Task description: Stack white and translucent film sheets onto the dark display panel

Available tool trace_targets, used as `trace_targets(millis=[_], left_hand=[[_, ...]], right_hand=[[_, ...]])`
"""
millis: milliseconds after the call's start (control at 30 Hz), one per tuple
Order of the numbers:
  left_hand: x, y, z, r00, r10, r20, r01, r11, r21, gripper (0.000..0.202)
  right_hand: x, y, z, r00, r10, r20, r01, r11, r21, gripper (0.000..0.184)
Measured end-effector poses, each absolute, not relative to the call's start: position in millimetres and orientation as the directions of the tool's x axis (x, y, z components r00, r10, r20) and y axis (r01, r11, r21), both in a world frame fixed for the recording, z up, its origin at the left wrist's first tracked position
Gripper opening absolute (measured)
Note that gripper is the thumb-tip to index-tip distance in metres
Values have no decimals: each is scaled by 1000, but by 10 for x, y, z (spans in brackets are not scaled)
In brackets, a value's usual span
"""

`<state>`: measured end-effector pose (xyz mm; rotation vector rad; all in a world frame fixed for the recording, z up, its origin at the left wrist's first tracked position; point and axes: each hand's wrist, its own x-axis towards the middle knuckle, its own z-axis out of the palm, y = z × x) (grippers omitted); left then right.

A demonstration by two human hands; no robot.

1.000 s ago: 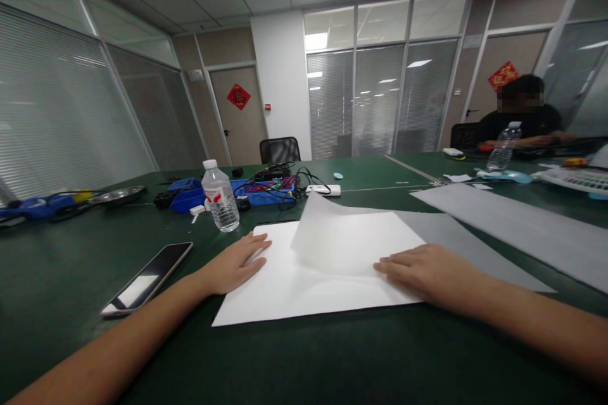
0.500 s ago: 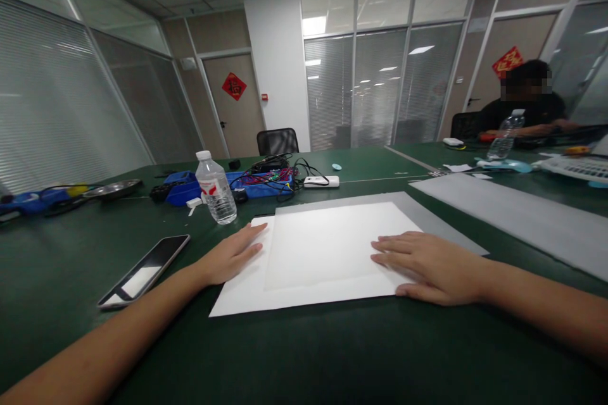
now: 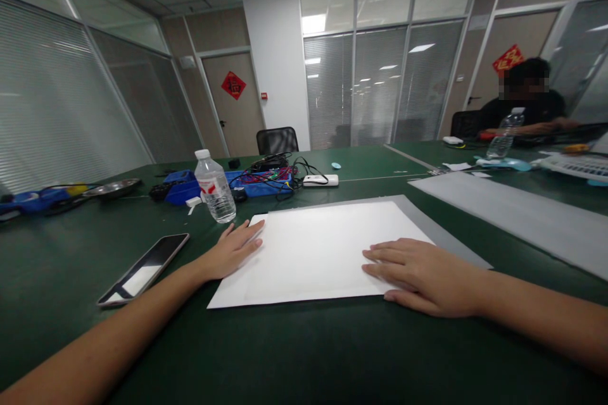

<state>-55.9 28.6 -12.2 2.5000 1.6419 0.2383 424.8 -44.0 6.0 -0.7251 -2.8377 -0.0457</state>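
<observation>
1. Left hand (image 3: 228,250): open and flat, palm down, fingers close together and pointing far-right, fingertips resting on the left edge of a white rectangular sheet of paper (image 3: 308,256); nothing gripped.
2. Right hand (image 3: 420,272): also open and flat, palm down, fingers slightly spread and pointing left, pressed on the near right corner of the same white sheet; nothing gripped.
3. White sheet: lying flat on the dark green table (image 3: 304,354), in the middle of the scene, between the two hands.
4. Thin translucent grey sheet (image 3: 449,239): spread over the white one, showing as a grey band past its far and right edges.
5. Left of the left forearm: black smartphone (image 3: 145,267), screen up, set at a slant, apart from the paper.
6. Just beyond the left hand: clear plastic water bottle with a white cap (image 3: 215,186), upright.
7. Farther back: blue tray tangled with black and coloured cables (image 3: 263,180), with a small white oblong device (image 3: 322,181) to its right.
8. Far left: shallow round metal dish (image 3: 114,188).
9. Right side: long pale grey sheet (image 3: 513,218), flat on the table, well apart from the hands.
10. Far right: another person in dark clothing (image 3: 527,115), seated behind a second clear bottle (image 3: 506,134).
</observation>
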Motion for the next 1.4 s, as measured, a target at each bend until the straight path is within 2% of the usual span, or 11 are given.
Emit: trace_targets(millis=[167,300,433,500,633,767,900,1067,1233,1400], left_hand=[[-553,274,-109,424,904,49,882,-425,204,83],[-591,293,-133,449,890,77,867,-455,204,84],[-653,305,-144,471,878,82,850,-477,226,73],[-671,300,-138,482,873,76,839,-485,245,67],[-667,296,-141,482,869,114,826,-493,273,66],[-653,307,-167,482,867,131,826,-499,262,75],[-656,311,-169,468,874,130,817,-485,312,78],[-624,298,-126,467,870,155,793,-490,363,78],[-581,296,-103,425,882,203,791,-471,391,77],[-587,295,-107,426,884,193,801,-468,374,79]], right_hand=[[4166,-535,117,-858,473,202,463,881,-98,59],[4211,-471,131,-846,459,271,448,888,-104,58],[4325,-329,129,-745,578,333,594,802,-63,42],[4375,-274,133,-726,607,323,624,779,-61,41],[4416,-229,116,-818,497,288,500,863,-70,35],[4408,-228,77,-863,402,305,399,914,-75,29],[4440,-208,70,-881,367,298,364,929,-67,33],[4523,-172,92,-912,325,250,321,945,-60,58],[4567,-146,112,-921,311,234,302,951,-73,53],[4589,-120,104,-918,308,249,291,951,-106,51]])
